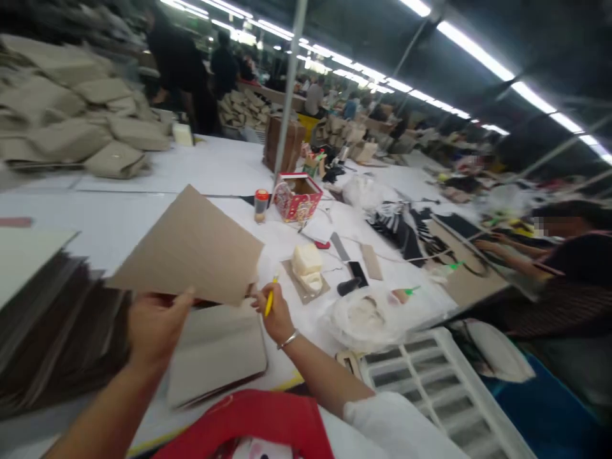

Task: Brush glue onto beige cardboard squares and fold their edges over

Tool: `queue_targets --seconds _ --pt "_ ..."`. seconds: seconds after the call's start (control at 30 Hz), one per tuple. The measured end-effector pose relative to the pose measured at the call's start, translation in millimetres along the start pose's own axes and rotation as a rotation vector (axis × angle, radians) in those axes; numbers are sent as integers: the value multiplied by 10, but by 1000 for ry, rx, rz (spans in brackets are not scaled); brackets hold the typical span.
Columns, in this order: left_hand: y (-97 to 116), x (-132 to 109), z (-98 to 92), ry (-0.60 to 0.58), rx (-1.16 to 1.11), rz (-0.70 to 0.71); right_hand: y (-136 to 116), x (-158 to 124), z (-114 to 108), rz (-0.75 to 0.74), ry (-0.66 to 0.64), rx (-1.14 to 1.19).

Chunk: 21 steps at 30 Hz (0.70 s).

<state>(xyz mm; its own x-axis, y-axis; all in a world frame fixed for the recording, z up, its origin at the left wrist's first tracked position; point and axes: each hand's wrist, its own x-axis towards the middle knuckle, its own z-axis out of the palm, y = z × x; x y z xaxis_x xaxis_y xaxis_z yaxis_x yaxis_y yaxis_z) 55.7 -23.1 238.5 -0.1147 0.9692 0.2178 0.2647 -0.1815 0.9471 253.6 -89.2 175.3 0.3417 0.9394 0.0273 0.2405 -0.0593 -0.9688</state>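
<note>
A flat beige panel is lifted at a tilt above the table, its near edge gripped by my left hand. My right hand is closed around a yellow pen-like tool and its fingertips meet the panel's right corner. Under the panel lies a stack of similar beige pieces. Just right of my right hand, a cream-coloured block sits on a small beige board. A tall pile of dark-edged sheets stands beside my left forearm.
Across the white table are a red patterned box, a red-capped jar and a plastic bag. Folded beige pieces are heaped at back left. A white slatted rack stands near right. Another person works at right.
</note>
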Motion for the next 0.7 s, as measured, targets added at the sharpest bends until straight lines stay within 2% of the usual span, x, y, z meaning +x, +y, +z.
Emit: queue_targets --seconds 0.07,0.2,0.3,0.37,0.43,0.5,0.6,0.7 --pt "11 -164 64 -35 -281 -171 3 8 103 -9 25 26" --pt "-207 -460 158 -141 -623 -428 74 -36 143 -102 109 -34" --pt "-416 -636 64 -177 -744 -535 166 -127 83 -107 107 -58" --pt "-588 -696 -69 -137 -785 -598 259 -203 27 -101 90 -124" --pt "-808 -730 -235 -32 -745 -646 387 -279 -30 -94 45 -259" --pt "-1060 -774 -395 38 -597 -676 546 -340 -69 -83 -31 -422" --pt "-1404 -871 -544 -12 -313 -721 797 -374 -57 -84 -140 -603" --pt "-1612 -922 -565 -34 -198 -772 979 -338 38 -78 -194 -689"
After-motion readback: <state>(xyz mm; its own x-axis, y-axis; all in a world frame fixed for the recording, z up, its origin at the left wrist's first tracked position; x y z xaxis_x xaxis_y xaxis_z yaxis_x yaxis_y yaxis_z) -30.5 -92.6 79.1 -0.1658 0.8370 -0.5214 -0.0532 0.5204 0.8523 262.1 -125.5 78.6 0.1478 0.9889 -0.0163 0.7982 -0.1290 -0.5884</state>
